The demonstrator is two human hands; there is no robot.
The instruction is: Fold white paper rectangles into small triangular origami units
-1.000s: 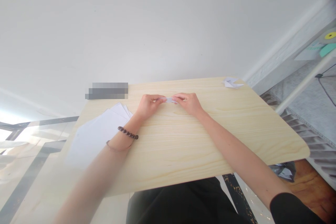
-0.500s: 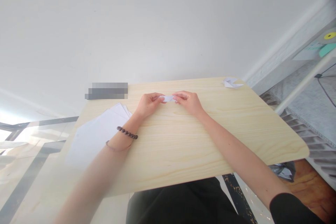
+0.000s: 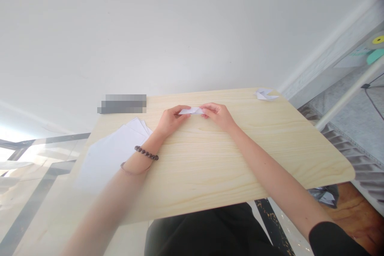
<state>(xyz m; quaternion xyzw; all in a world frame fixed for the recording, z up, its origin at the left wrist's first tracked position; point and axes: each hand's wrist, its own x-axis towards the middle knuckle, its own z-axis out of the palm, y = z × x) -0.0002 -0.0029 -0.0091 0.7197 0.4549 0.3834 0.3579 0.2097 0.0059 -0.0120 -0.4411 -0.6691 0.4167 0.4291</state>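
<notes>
A small strip of folded white paper spans the gap between my two hands above the far middle of the table. My left hand grips its left end, thumb along the near edge and fingers along the far edge. At the other end, my right hand pinches the paper between thumb and fingers. The fold details are too small to make out fully. Beside my left forearm lies a fanned stack of white paper sheets.
The light wooden table backs onto a white wall. A folded white paper piece rests at the far right corner. A blurred-out grey object sits at the far left. A dark bag shows below the right edge.
My left fingers have shifted on the folded paper, so more of its left end shows. Both hands have moved only slightly.
</notes>
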